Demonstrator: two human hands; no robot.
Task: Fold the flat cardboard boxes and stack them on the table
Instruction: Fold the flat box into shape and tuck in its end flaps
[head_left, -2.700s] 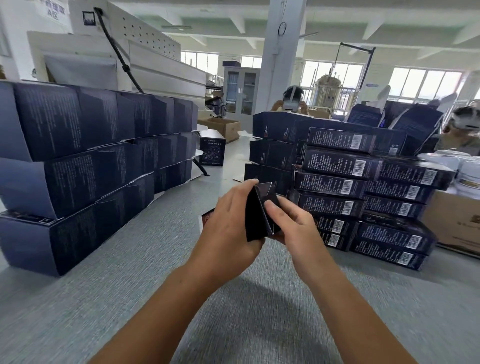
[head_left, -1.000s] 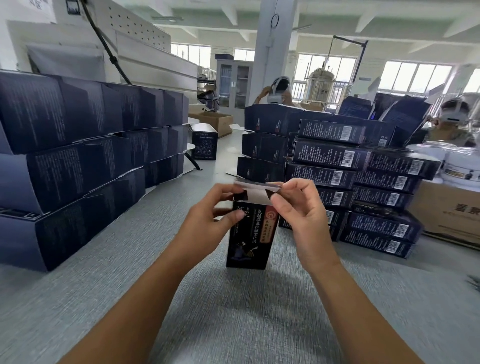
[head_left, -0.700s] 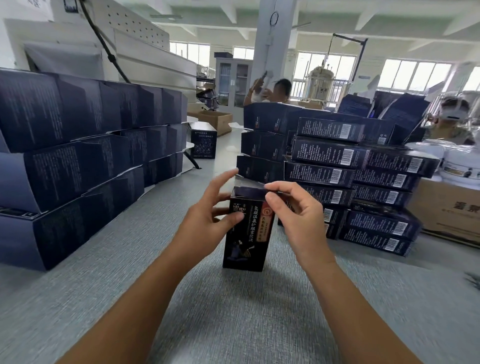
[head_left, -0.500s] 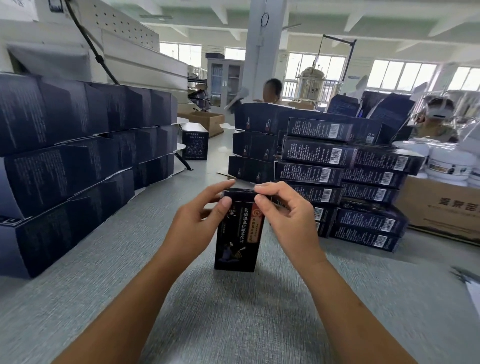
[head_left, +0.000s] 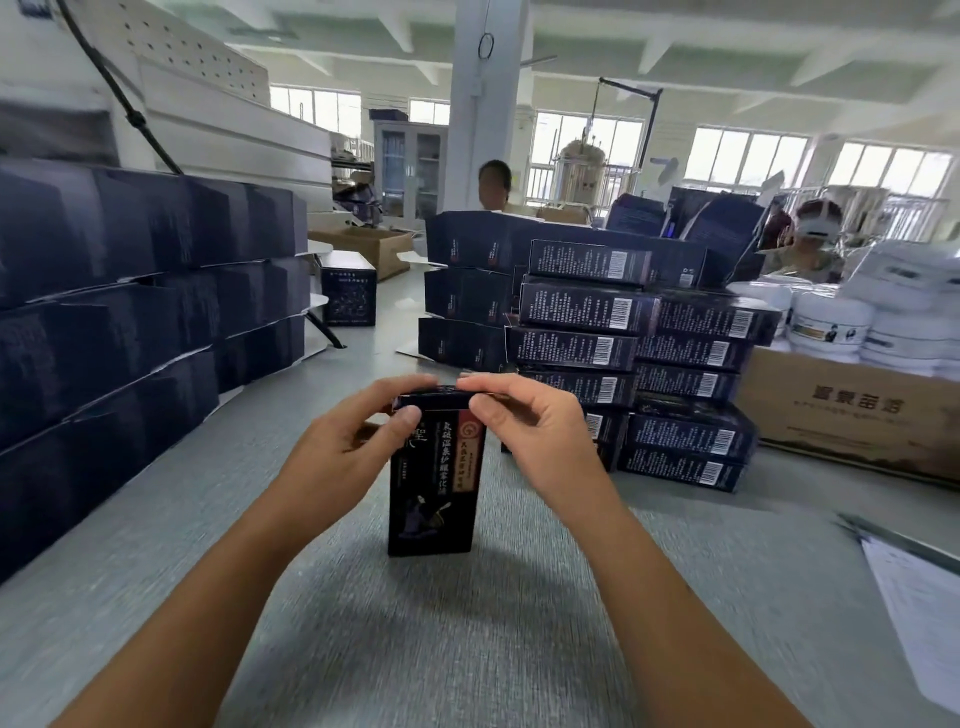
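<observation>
Now, at the far left of the frame, a tall pile of dark boxes (head_left: 130, 312) lies in three rows on the grey table (head_left: 467, 649). Further back, left of centre, one small dark box (head_left: 348, 288) stands alone.

In the centre a printed box (head_left: 434, 499) stands upright on the table, with its front toward the camera. Its top flap looks closed or nearly closed, but the hands hide part of it. The left hand (head_left: 337, 462) grips the upper left corner of this box: the thumb presses on the front face and the curled fingers lie over the top. The right hand (head_left: 535, 441) pinches the upper right corner in a similar way, with the thumb on the front edge and the index finger on the top flap. The fingertips of both hands almost meet over the lid.

Behind the right hand, at centre right, a stack of folded boxes (head_left: 623, 358) with barcode labels lies on the table, well apart from the pile at the left. Near the right edge white jars (head_left: 831, 322) show above a brown carton (head_left: 852, 410). In the lower right some paper sheets (head_left: 924, 603) lie on the table.
</observation>
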